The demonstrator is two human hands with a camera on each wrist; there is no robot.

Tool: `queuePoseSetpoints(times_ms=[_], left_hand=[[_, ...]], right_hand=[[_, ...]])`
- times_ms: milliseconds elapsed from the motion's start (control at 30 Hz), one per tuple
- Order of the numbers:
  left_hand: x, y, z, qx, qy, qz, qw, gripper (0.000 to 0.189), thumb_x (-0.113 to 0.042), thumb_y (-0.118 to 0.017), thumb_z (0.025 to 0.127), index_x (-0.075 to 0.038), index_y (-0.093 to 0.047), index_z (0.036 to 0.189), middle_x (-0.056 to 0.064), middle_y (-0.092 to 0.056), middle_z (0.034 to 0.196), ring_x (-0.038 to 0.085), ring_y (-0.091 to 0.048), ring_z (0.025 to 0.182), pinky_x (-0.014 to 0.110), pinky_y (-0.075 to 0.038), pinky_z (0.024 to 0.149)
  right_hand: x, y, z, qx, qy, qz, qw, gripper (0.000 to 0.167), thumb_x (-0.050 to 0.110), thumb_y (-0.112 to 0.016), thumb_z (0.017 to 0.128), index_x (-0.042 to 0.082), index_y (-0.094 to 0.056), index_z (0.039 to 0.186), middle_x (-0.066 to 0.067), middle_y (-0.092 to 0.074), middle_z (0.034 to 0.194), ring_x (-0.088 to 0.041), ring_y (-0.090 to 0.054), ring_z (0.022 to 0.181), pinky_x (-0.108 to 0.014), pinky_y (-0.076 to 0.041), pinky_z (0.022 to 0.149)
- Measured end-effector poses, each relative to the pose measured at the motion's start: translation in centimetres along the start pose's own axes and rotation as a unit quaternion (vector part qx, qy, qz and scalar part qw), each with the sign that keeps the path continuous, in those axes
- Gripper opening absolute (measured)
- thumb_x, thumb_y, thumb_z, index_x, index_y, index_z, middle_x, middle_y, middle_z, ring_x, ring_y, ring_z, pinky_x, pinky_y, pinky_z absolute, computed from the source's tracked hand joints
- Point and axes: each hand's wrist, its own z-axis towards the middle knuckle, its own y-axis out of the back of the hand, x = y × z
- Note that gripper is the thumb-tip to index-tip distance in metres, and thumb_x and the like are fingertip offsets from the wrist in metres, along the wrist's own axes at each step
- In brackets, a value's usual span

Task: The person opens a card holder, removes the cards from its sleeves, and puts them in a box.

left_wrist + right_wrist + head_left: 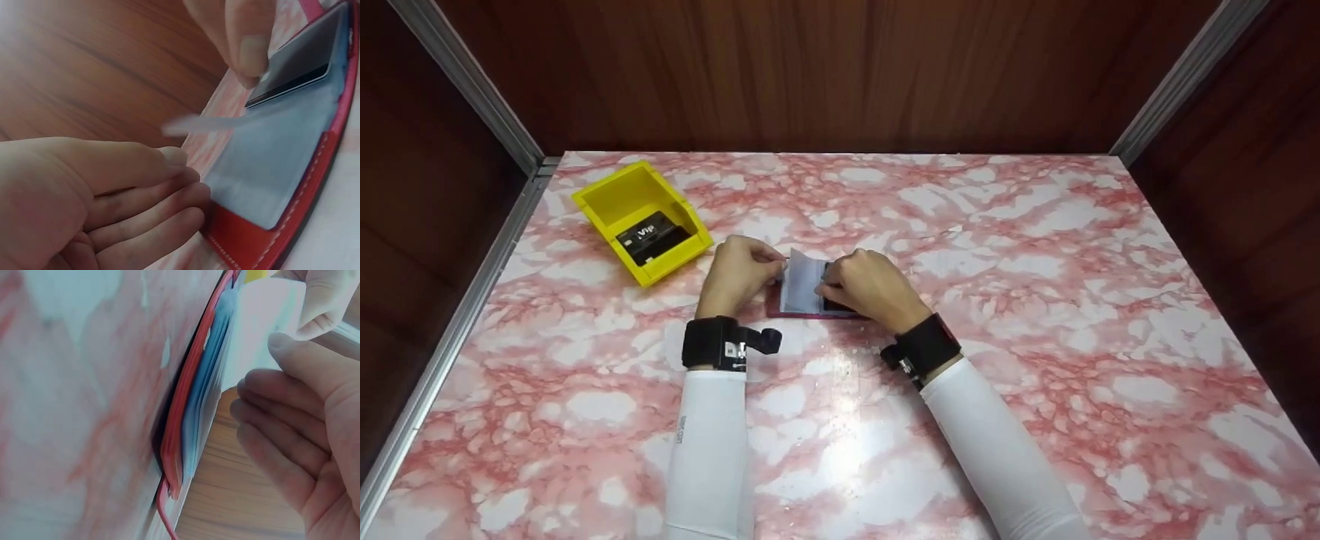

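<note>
Card holder [802, 291] with clear sleeves, head view: it lay unfolded on the marbled desk [1035, 300], between left hand [741, 274] and right hand [874, 285]; a yellow bin [619, 196] containing black cards [651, 234] stood at left. Left wrist view: the left hand, fingers loosely bent and gripping nothing, was beside the stitched red cover [239, 230]; a dark card [304, 56] lay near the right fingertips. Right wrist view: the right hand was relaxed, ungripping, its thumb near a raised sleeve [261, 332].
</note>
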Motion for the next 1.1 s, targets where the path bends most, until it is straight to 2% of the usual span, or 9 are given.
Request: queuePoseSetpoints(times_ms=[100, 200, 367, 500, 700, 767, 867, 967, 1100], left_hand=[[0.1, 0.3, 0.0, -0.015, 0.016, -0.011, 0.9997, 0.009, -0.026, -0.07, 0.081, -0.018, -0.073, 0.085, -0.001, -0.07, 0.083, 0.014, -0.063, 0.078, 0.026, -0.051, 0.07], [0.2, 0.3, 0.0, -0.025, 0.023, -0.001, 0.9994, 0.009, -0.027, -0.07, 0.081, -0.019, -0.072, 0.084, -0.001, -0.069, 0.084, 0.015, -0.061, 0.079, 0.027, -0.049, 0.071], [0.0, -0.2, 0.1, -0.049, 0.039, 0.032, 0.9975, 0.01, -0.027, -0.072, 0.078, -0.018, -0.072, 0.083, -0.001, -0.069, 0.087, 0.016, -0.06, 0.083, 0.03, -0.047, 0.075], [-0.1, -0.5, 0.0, -0.072, 0.069, 0.053, 0.9936, 0.013, -0.026, -0.075, 0.075, -0.016, -0.072, 0.082, 0.001, -0.07, 0.088, 0.018, -0.061, 0.084, 0.031, -0.048, 0.075], [-0.3, -0.6, -0.2, -0.05, 0.099, 0.053, 0.9924, 0.015, -0.028, -0.077, 0.074, -0.016, -0.073, 0.082, 0.001, -0.069, 0.087, 0.018, -0.059, 0.083, 0.03, -0.046, 0.072], [-0.4, -0.7, -0.2, -0.044, 0.103, 0.052, 0.9924, 0.014, -0.027, -0.077, 0.074, -0.016, -0.072, 0.081, 0.001, -0.069, 0.086, 0.019, -0.059, 0.082, 0.03, -0.045, 0.071], [-0.6, -0.8, -0.2, -0.032, 0.106, 0.058, 0.9922, 0.014, -0.027, -0.077, 0.074, -0.016, -0.072, 0.081, 0.0, -0.068, 0.087, 0.019, -0.058, 0.083, 0.029, -0.045, 0.072], [-0.9, -0.9, -0.2, -0.024, 0.106, 0.066, 0.992, 0.015, -0.03, -0.076, 0.075, -0.017, -0.072, 0.081, 0.0, -0.068, 0.088, 0.018, -0.058, 0.082, 0.028, -0.045, 0.073], [-1.3, -1.0, -0.3, -0.032, 0.106, 0.07, 0.9913, 0.015, -0.03, -0.075, 0.075, -0.016, -0.071, 0.078, 0.001, -0.068, 0.082, 0.017, -0.059, 0.074, 0.028, -0.047, 0.064]], right_hand=[[0.1, -0.1, 0.1, 0.015, 0.025, 0.021, 0.9994, 0.025, 0.032, -0.064, 0.086, 0.022, -0.059, 0.064, 0.011, -0.054, 0.059, -0.002, -0.047, 0.052, -0.022, -0.045, 0.052], [0.0, 0.0, 0.0, 0.027, 0.033, 0.019, 0.9989, 0.018, 0.03, -0.065, 0.086, 0.022, -0.063, 0.07, 0.011, -0.06, 0.066, 0.0, -0.05, 0.056, -0.021, -0.047, 0.055], [-1.0, 0.7, -0.4, 0.032, -0.004, 0.001, 0.9995, 0.013, 0.026, -0.068, 0.083, 0.02, -0.066, 0.072, 0.01, -0.066, 0.074, -0.002, -0.054, 0.061, -0.022, -0.048, 0.057], [-2.0, 1.3, -0.7, 0.044, -0.025, 0.028, 0.9983, 0.014, 0.022, -0.071, 0.081, 0.021, -0.065, 0.068, 0.01, -0.067, 0.074, -0.005, -0.054, 0.062, -0.024, -0.046, 0.057], [-3.1, 1.7, -1.1, 0.069, -0.046, 0.055, 0.9951, 0.008, 0.021, -0.074, 0.077, 0.019, -0.069, 0.071, 0.01, -0.066, 0.072, -0.006, -0.054, 0.065, -0.026, -0.048, 0.062], [-3.4, 1.8, -1.2, 0.076, -0.059, 0.06, 0.9936, 0.005, 0.022, -0.075, 0.076, 0.018, -0.073, 0.077, 0.009, -0.069, 0.076, -0.006, -0.058, 0.07, -0.028, -0.051, 0.067], [-3.7, 2.2, -1.4, 0.085, -0.077, 0.068, 0.9911, 0.012, 0.022, -0.076, 0.075, 0.017, -0.075, 0.086, 0.006, -0.072, 0.085, -0.008, -0.063, 0.08, -0.031, -0.051, 0.081], [-4.1, 2.5, -1.6, 0.088, -0.087, 0.074, 0.9896, 0.015, 0.023, -0.076, 0.075, 0.017, -0.076, 0.09, 0.005, -0.073, 0.087, -0.009, -0.064, 0.083, -0.032, -0.045, 0.091], [-4.8, 2.9, -1.7, 0.09, -0.094, 0.078, 0.9884, 0.015, 0.022, -0.076, 0.076, 0.018, -0.076, 0.09, 0.006, -0.073, 0.088, -0.009, -0.063, 0.083, -0.03, -0.047, 0.086]])
